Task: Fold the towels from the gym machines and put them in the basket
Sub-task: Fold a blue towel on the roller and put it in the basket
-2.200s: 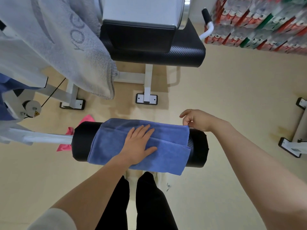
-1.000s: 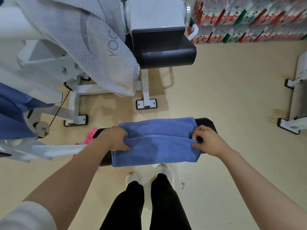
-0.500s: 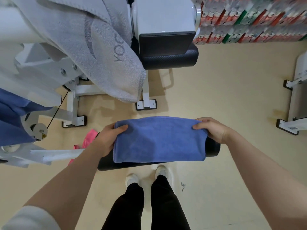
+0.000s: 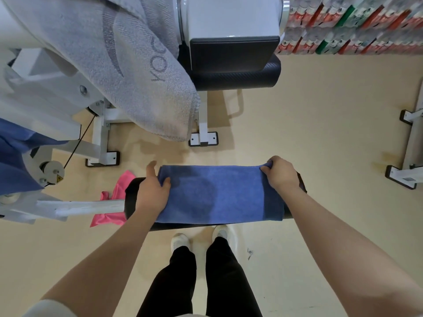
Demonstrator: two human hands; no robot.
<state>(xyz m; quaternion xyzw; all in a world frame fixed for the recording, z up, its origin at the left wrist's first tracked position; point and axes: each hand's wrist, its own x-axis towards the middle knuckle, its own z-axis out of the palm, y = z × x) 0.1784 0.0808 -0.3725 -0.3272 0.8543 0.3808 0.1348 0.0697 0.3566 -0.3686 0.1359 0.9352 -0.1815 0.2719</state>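
Both hands gripping folded blue towel (image 4: 219, 194), long axis left-right, apparently flat.

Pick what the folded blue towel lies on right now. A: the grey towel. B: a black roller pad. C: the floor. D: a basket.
B: the blue towel drapes over the black roller pad, with the left hand and right hand holding its two ends.

Counted in view: two blue towels, one (image 4: 219, 193) draped on the single black roller pad (image 4: 131, 197), one (image 4: 13, 161) at left; one grey towel (image 4: 128, 65); one pink cloth (image 4: 114, 202); two hands (image 4: 152, 193) (image 4: 282, 173).
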